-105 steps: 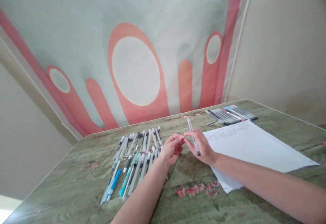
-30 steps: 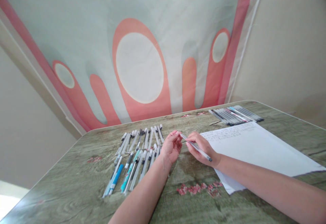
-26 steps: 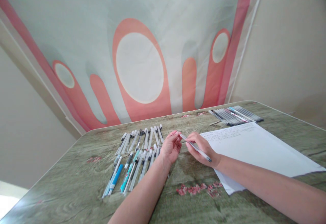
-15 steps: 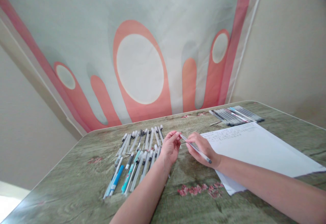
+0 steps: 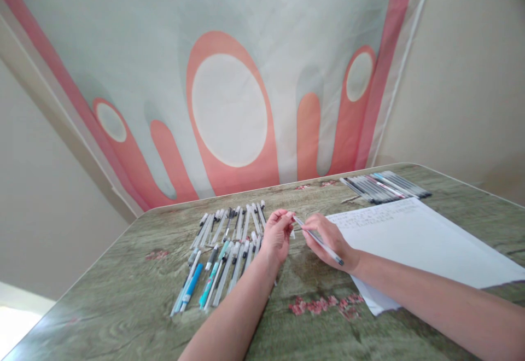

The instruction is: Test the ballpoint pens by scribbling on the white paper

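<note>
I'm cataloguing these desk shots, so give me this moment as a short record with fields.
Left hand: fingertips pinched at the pen's far end; whether they grip it is unclear
Right hand: holds a pen, slanted
Paper: on the table, at right; small writing near its far edge
Left pens: two rows, mostly clear and black, some blue or teal
Right pens: one row beyond the paper

The light is soft and rather even. At the lower left edge a white patch [image 5: 14,328] is overexposed, and pale glare lies on the tabletop [image 5: 53,333] beside it. Below the hands [image 5: 324,230] falls a weak shadow. The upper right corner darkens; the writing [image 5: 361,217] looks too blurred for reading.
</note>
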A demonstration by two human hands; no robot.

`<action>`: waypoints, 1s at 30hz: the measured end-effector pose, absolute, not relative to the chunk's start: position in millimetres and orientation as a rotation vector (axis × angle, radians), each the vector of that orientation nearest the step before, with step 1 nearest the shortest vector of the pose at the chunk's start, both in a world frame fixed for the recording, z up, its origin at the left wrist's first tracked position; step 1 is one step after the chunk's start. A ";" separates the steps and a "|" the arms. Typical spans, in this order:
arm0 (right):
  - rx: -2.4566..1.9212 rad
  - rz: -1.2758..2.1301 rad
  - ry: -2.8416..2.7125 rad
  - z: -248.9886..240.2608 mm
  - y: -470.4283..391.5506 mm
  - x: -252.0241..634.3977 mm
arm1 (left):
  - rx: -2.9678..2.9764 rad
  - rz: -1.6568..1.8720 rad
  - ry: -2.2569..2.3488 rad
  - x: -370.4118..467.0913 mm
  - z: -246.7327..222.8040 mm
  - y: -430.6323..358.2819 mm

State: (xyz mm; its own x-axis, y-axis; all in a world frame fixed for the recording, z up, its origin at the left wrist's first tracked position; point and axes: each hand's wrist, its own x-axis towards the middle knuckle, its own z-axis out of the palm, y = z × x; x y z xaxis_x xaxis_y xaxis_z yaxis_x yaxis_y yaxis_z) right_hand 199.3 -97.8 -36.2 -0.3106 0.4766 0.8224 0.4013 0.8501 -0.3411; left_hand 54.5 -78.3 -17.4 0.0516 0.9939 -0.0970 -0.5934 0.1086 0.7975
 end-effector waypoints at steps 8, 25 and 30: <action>-0.655 0.065 -1.947 -35.3 -96.7 199.3 | 0.962 1.477 0.850 54.9 -14.6 -81.3; -0.658 0.082 -1.943 -36.4 -96.1 199.4 | 1.088 1.574 0.978 57.1 -17.2 -80.8; -0.669 0.090 -1.950 -34.8 -97.2 199.5 | 1.128 1.580 0.972 56.9 -20.3 -79.4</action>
State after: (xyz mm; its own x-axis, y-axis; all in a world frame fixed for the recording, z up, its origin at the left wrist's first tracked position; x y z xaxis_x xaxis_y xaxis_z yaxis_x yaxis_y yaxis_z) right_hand 199.5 -97.2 -34.8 -0.3182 0.4901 0.8115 0.4131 0.8421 -0.3466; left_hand 56.9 -79.4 -20.3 -0.1425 0.9644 0.2226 -0.2368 -0.2516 0.9384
